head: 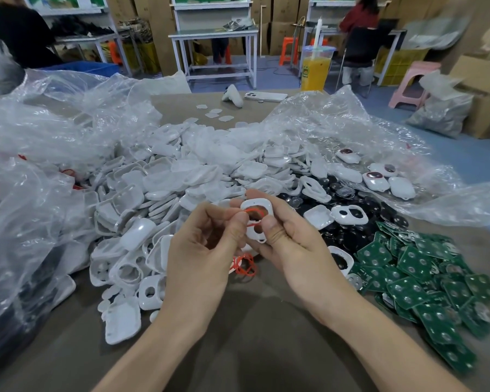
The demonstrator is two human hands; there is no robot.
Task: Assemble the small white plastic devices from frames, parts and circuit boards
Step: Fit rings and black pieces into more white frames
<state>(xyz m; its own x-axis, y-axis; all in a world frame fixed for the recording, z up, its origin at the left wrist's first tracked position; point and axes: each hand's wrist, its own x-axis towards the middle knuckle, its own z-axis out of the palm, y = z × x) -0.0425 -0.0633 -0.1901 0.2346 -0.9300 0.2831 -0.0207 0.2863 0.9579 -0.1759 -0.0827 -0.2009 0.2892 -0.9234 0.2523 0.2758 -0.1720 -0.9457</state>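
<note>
My right hand (pixel 283 236) grips a small white plastic frame (pixel 257 206) with two openings, held up above the table's middle. My left hand (pixel 210 239) pinches a thin red ring (pixel 253 212) against the frame's upper opening. More red rings (pixel 245 265) lie on the table just below my hands. A big heap of white plastic shells and frames (pixel 164 188) spreads to the left and behind. Green circuit boards (pixel 425 278) are piled at the right, with black round parts (pixel 351 222) beside them.
Crumpled clear plastic bags (pixel 40 142) surround the heaps on the left and at the back right. Three finished white devices (pixel 379 176) lie on the right bag. A phone (pixel 265 96) and a drink cup (pixel 316 67) stand at the far edge. People work at benches behind.
</note>
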